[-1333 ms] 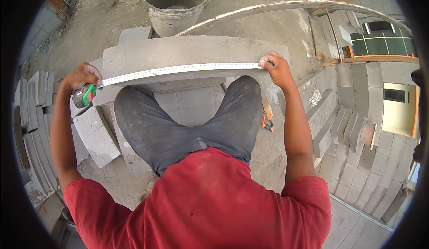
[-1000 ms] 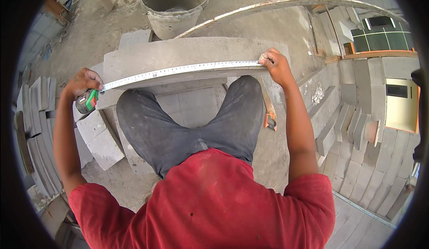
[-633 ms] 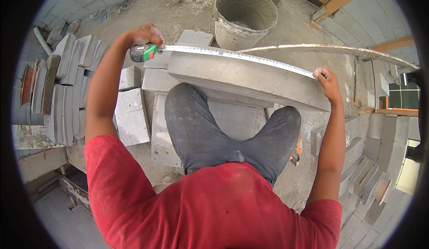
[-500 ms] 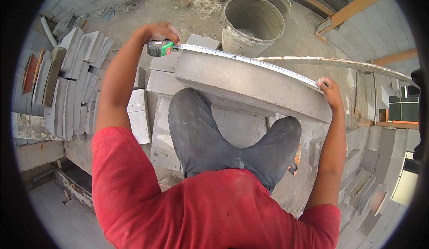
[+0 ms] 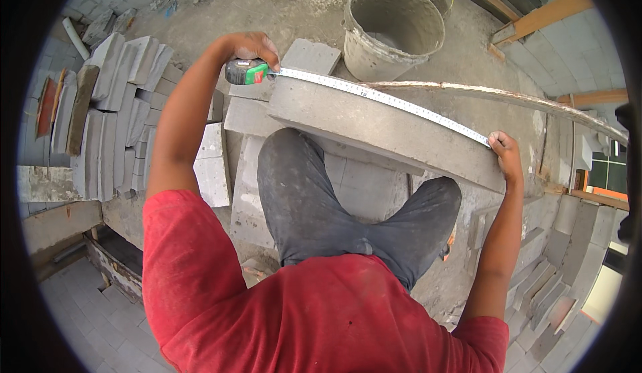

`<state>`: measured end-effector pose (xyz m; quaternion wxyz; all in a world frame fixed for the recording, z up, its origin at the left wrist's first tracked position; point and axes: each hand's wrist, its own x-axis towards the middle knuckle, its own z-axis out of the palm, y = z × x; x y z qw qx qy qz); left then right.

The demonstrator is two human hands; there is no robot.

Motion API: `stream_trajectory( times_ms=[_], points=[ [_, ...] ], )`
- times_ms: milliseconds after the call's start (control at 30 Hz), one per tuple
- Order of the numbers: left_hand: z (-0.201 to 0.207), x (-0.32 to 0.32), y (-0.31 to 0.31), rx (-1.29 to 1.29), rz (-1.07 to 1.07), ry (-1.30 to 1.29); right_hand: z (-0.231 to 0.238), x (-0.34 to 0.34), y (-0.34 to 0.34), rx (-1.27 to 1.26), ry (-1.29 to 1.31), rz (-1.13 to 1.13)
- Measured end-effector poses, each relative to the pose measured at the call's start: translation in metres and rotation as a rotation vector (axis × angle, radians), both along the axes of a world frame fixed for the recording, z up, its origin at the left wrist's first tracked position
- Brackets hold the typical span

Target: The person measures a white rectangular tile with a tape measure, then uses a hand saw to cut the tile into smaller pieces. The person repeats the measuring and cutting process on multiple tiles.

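My left hand (image 5: 255, 47) is closed on the black and green case of a tape measure (image 5: 247, 72), at the left end of a long grey concrete block (image 5: 374, 122). The white blade (image 5: 388, 99) is drawn out along the block's far top edge. At the right end, my right hand (image 5: 505, 151) pinches the tip of the blade between thumb and fingers, beside the block's corner. The block lies across in front of my knees, slanting down to the right. Under and behind its left end are more grey blocks (image 5: 311, 57).
A mortar-crusted bucket (image 5: 388, 58) stands beyond the block. A long pale strip (image 5: 495, 92) reaches from behind the block to the right. Stacked grey blocks (image 5: 100, 145) fill the left side, and more blocks (image 5: 545, 286) lie at the lower right.
The right hand, with the blade's tip, sits slightly farther right and lower against the block's end. The view has shifted a little; both hands keep their hold.
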<state>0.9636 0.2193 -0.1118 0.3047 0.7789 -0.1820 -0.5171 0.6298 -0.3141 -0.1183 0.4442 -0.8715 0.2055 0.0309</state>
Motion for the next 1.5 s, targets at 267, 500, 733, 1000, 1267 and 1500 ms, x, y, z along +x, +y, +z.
stream_trajectory(
  times_ms=[267, 500, 733, 1000, 1267, 1500],
  points=[
    [-0.003, 0.003, 0.002, -0.002, 0.011, 0.018, -0.003, -0.004, -0.004, -0.016, -0.003, 0.024],
    [-0.004, 0.001, 0.001, -0.052, 0.042, 0.029, -0.006, -0.003, -0.002, 0.005, -0.041, 0.012],
    [-0.008, 0.003, 0.002, -0.015, 0.062, -0.003, -0.004, -0.005, 0.002, -0.101, -0.087, 0.052],
    [-0.008, 0.006, 0.0, -0.021, 0.038, -0.103, 0.0, -0.003, 0.016, -0.284, -0.092, 0.063],
    [-0.006, 0.003, 0.0, -0.002, 0.051, -0.132, -0.009, -0.007, 0.016, -0.379, -0.194, 0.104],
    [-0.003, -0.006, 0.002, -0.037, 0.109, -0.152, -0.006, 0.012, 0.018, -0.475, -0.274, 0.039]
  ],
)
